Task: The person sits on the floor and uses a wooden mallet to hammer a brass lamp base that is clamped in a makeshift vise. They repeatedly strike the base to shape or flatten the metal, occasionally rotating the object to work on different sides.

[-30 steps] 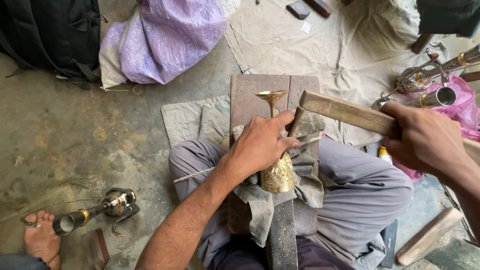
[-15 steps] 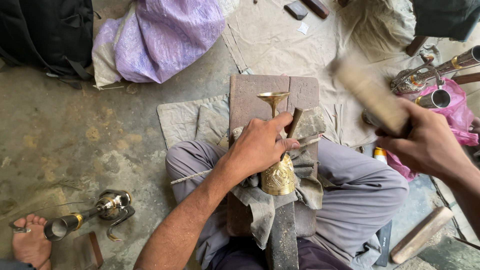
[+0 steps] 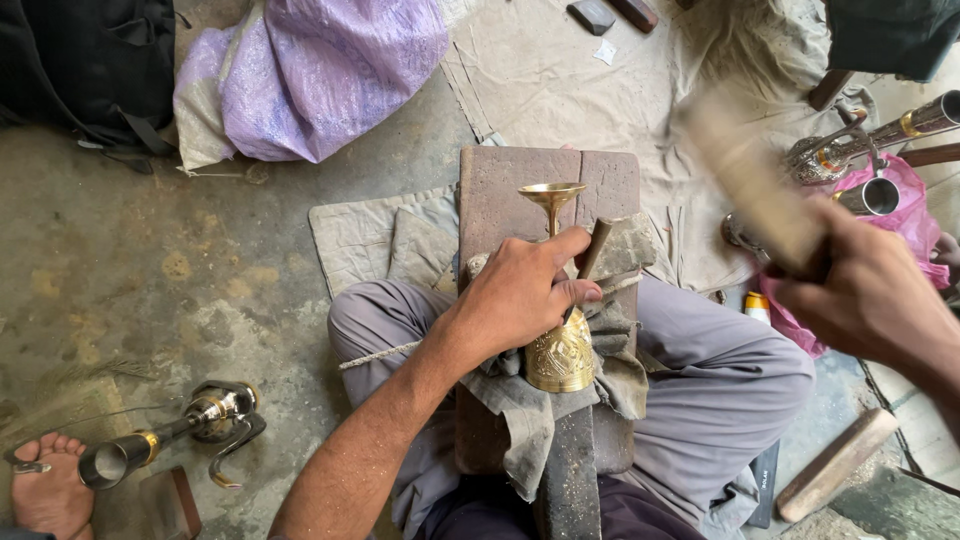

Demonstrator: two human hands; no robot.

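Note:
A brass goblet with an engraved bowl lies on a wooden block across my lap, its round foot pointing away from me. My left hand rests over the goblet's stem and pinches a thin dark chisel against the metal. A grey rag cushions the goblet. Off to the right, my right hand grips a flat wooden mallet, raised and blurred by motion above the cloth.
A purple sack and a dark bag lie at the back left. A metal pipe-shaped vessel and another person's bare foot are at the lower left. Metal ware and a wooden bar sit on the right.
My right hand has swung the wooden mallet up and to the right, away from the chisel. My left hand has stayed on the goblet and chisel.

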